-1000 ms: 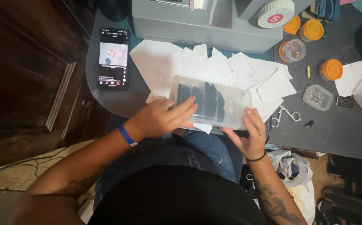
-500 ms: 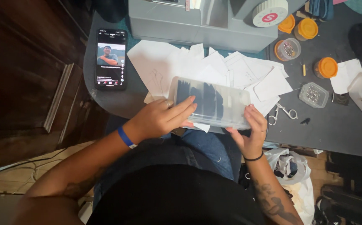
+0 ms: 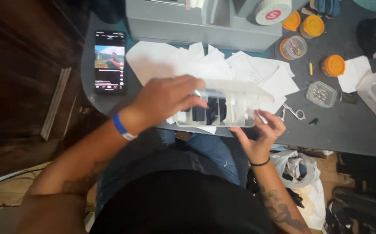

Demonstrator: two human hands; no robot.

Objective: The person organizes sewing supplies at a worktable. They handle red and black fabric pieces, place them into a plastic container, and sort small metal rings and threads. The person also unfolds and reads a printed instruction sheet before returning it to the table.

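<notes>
Tilted up since earlier, clear box at frame centre, lid opening: left hand grips its top, right hand fingers curl underneath; next, steadying it level.

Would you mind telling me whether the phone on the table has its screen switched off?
No, the phone lies face up at the table's left end with a bright video picture showing on its lit screen.
</notes>
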